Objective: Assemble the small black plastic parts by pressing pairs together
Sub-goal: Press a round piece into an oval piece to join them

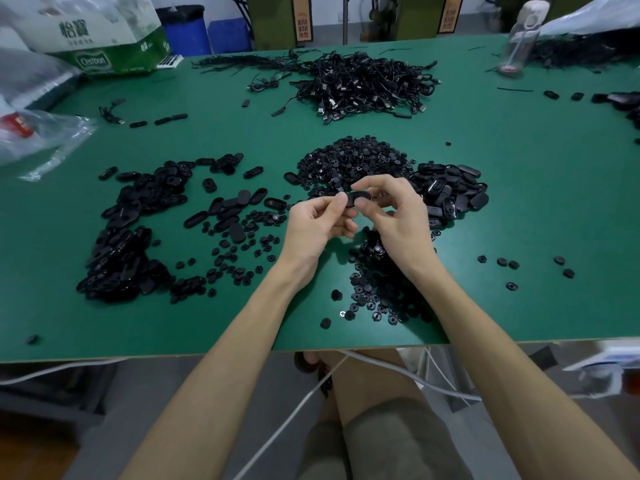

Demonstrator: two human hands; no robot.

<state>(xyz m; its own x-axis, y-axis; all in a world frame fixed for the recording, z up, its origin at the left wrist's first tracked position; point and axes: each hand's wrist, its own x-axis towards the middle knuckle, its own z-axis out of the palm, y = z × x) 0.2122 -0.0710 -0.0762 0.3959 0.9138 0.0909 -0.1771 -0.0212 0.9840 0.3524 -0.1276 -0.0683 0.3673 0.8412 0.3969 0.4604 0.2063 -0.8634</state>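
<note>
Hands of a seated person meet over the middle of a green table (519, 209), seen from above. The left hand (317, 221) and the right hand (398, 220) both pinch one black oval part (356, 198) between thumb and fingertips. The left hand holds its left end and the right hand its right end, with the remaining fingers curled. The part is held in the air above the tabletop. Directly behind the hands lies a heap of small round parts (353, 161), and touching that heap on its right is a pile of oval shells (453, 192). More loose round parts (381, 289) are scattered beneath the right wrist and forearm. To the left, well apart from the hands, a long spread of oval pieces (131, 230) runs toward the near edge. At the far side sits a tangled mound of black cables (367, 81). A green and white cardboard box (104, 39) stands at the far left corner, with a crumpled clear plastic bag (41, 133) in front of it. A clear bottle (519, 39) stands at the far right.
</note>
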